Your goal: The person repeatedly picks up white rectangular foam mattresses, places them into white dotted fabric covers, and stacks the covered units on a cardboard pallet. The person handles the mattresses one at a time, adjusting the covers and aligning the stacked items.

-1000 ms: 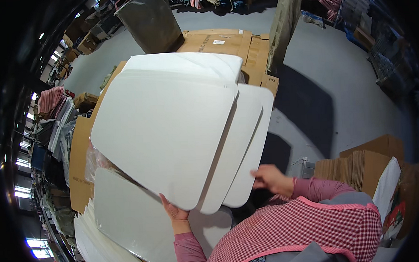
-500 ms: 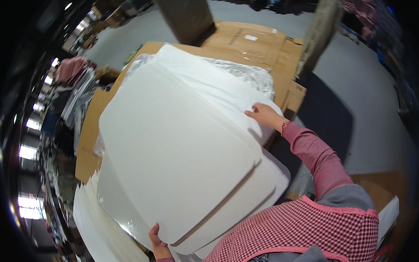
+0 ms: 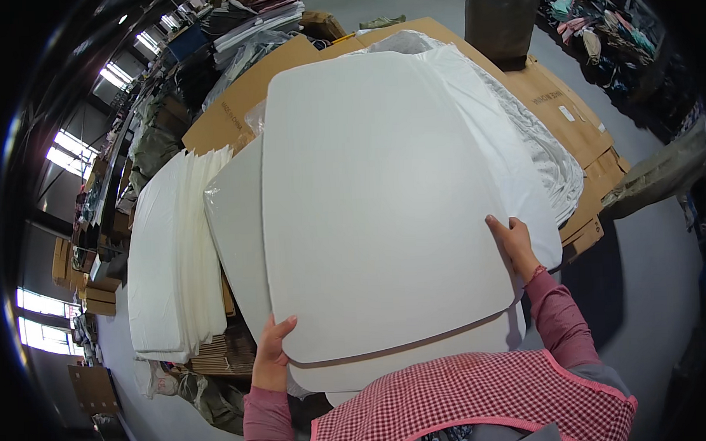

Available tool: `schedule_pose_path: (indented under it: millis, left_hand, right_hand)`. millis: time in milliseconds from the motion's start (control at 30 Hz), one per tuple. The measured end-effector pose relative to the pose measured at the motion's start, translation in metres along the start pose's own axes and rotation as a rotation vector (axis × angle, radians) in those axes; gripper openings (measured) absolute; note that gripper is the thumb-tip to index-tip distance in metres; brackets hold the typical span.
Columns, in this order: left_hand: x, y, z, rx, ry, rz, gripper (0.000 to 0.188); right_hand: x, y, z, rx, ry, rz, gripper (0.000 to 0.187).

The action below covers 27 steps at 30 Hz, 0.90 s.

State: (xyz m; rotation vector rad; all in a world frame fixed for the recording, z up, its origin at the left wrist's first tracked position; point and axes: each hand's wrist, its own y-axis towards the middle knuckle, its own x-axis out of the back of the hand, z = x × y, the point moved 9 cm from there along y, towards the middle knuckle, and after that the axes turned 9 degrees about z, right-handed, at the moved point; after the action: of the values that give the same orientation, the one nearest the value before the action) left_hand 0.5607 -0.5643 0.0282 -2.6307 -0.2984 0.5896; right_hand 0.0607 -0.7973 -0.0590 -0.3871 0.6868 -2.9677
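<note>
White board: head view, centre of the frame, lying over other boards.
Left hand: lower left of centre, half-closed, gripping the board's left edge.
Right hand: right of centre, half-closed, gripping its right edge.

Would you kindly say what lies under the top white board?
Under the top white board, another white board shows in front, creased white material at right and a greyish board at left; the rest is covered.
</note>
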Motion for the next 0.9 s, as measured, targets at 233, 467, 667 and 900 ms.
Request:
schedule_pose_path:
  millis: [233, 467, 667, 900]
  left_hand:
    - [0.062, -0.084, -0.033, -0.163, -0.034, -0.046, 0.061]
    - [0.244, -0.147, -0.015, -0.149, -0.091, -0.228, 0.057]
    - [0.380, -0.124, 0.051, 0.006, -0.218, -0.294, 0.046]
    - [0.407, -0.107, 0.041, 0.006, -0.070, -0.333, 0.050]
  right_hand:
    - [-0.091, -0.014, 0.024, 0.084, -0.086, 0.083, 0.075]
    - [-0.259, -0.056, 0.079, 0.150, -0.253, 0.303, 0.080]
    - [-0.299, -0.073, 0.041, 0.435, -0.688, 0.322, 0.060]
    - [-0.046, -0.142, -0.134, -0.470, 0.241, -0.716, 0.097]
